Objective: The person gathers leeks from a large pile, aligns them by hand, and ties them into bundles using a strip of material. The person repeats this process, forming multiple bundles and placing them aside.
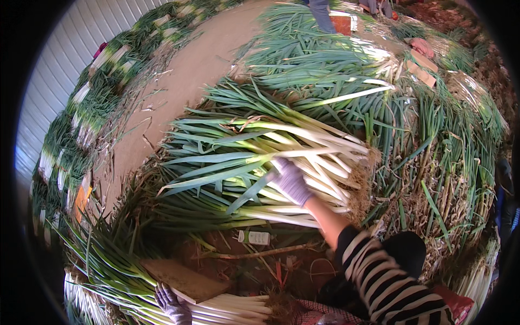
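Observation:
My right hand [290, 183], in a pale purple glove, is at the middle of a pile of long green onions [325, 178] with rooted white stems. Its fingers lie against one stalk [300, 153] that crosses the top of the pile; the fingertips are blurred, and a firm grip cannot be made out. At the lower left, my left hand [174, 304], gloved too, rests with fingers spread on a second bundle of green onions [231, 306]. A flat brown board [185, 280] lies over this bundle, beside my left hand.
A small white and green box [254, 237] lies on the debris-covered ground between the two bundles. More green onions [304, 57] lie beyond and along the metal wall [73, 44]. A bare earth path [191, 65] runs between the rows. Another person's leg [321, 16] shows at the top.

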A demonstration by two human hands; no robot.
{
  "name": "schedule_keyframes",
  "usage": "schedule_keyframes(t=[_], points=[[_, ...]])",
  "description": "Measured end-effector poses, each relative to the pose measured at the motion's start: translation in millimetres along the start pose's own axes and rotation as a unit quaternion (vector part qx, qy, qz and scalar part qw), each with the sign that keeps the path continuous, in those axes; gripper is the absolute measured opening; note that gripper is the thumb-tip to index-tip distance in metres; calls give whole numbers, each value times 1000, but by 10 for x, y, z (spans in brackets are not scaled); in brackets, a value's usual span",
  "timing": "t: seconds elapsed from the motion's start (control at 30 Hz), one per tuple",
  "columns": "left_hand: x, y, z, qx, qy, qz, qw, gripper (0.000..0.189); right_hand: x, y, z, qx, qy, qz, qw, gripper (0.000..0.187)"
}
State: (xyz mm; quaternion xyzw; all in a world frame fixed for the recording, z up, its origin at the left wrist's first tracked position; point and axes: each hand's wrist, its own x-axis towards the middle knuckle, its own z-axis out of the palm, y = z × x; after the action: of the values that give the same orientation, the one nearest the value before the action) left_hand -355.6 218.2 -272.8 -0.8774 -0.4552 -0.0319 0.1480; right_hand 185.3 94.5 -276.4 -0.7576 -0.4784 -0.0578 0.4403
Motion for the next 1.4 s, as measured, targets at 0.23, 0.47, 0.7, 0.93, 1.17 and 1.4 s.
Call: schedule_keyframes(t=[0.23, 0.47, 0.7, 0.93, 1.17, 1.4], points=[[-114, -39, -6, 6, 26, 5, 1000, 60, 346, 1800, -1125, -255, -228, 345, 874, 56], [-118, -32, 42, -14, 4, -10, 1000, 65, 296, 1642, -1460, -223, -237, 253, 911, 55], [194, -55, -441, -193, -37, -53, 979, 46, 37, -140, -2081, 120, -303, 386, 863, 49], [332, 2059, -846, -712, -139, -74, 685, 51, -1279, -1046, -2698, 443, -358, 389, 724, 44], [245, 3715, -1503, -953, -270, -133, -25, 64, -2745, -1894, -3135, 415, -301, 586, 628, 69], [240, 3174, -1580, -979, -192, -65, -5, 38, -3173, -1779, -2785, 427, -394, 556, 595, 72]])
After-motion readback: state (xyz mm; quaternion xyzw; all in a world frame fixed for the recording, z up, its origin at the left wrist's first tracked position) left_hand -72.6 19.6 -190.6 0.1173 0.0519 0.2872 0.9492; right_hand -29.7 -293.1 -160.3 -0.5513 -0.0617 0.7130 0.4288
